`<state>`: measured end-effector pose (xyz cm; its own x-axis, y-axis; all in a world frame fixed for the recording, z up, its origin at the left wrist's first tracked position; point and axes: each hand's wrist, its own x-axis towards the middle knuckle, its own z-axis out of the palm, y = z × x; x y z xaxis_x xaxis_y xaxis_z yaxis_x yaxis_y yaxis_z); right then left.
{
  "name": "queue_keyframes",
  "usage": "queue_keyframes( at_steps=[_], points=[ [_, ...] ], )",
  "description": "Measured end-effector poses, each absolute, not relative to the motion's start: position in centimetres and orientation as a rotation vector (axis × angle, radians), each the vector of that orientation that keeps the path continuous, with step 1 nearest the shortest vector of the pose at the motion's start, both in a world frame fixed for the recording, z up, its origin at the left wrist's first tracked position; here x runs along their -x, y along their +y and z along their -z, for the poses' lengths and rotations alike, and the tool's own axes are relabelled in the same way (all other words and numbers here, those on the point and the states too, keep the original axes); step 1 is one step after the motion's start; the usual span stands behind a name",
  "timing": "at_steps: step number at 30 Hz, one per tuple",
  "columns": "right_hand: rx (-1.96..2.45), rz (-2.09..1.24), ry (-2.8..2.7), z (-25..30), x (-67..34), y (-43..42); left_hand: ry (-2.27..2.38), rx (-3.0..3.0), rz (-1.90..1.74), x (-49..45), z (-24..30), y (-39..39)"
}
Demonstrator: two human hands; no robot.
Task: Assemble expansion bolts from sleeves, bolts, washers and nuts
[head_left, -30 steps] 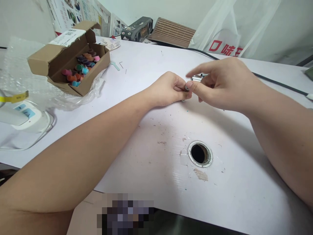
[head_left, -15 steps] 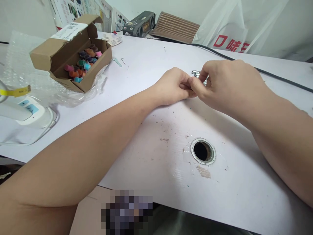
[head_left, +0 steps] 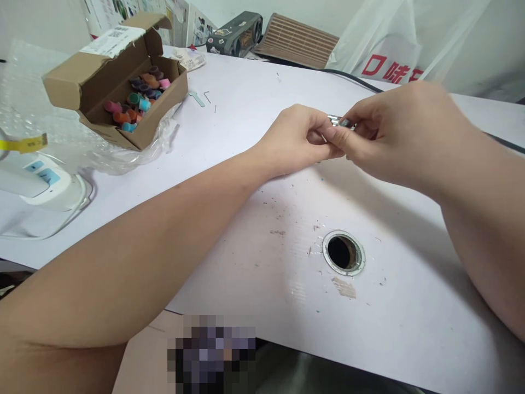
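Observation:
My left hand [head_left: 297, 139] and my right hand [head_left: 394, 131] meet fingertip to fingertip just above the white table [head_left: 246, 109]. Both are pinched closed. Between and behind the fingers a small shiny metal part [head_left: 339, 121] shows; the right thumb and forefinger grip it. What the left fingertips pinch is hidden by the fingers. My right hand is slightly smeared by motion.
An open cardboard box [head_left: 115, 87] of several coloured small caps sits on bubble wrap at the left. A round metal-rimmed hole [head_left: 343, 253] lies in the table near me. A black cable [head_left: 353, 79], a white plastic bag [head_left: 394, 44] and a dark device [head_left: 235, 33] are at the back.
Both hands have risen a little and stayed together. My right hand's forefinger, stretched out a second ago, has curled into a pinch on the metal part.

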<state>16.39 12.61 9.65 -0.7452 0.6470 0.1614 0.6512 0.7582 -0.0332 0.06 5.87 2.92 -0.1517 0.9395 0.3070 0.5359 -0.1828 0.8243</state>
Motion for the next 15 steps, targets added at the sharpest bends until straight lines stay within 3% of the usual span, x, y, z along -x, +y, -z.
queue_keyframes(
  at_steps=[15],
  points=[
    [0.995,-0.065,-2.603,-11.8,-20.4,11.5,1.649,-1.87,-1.218,0.4,-2.9,6.0]
  ],
)
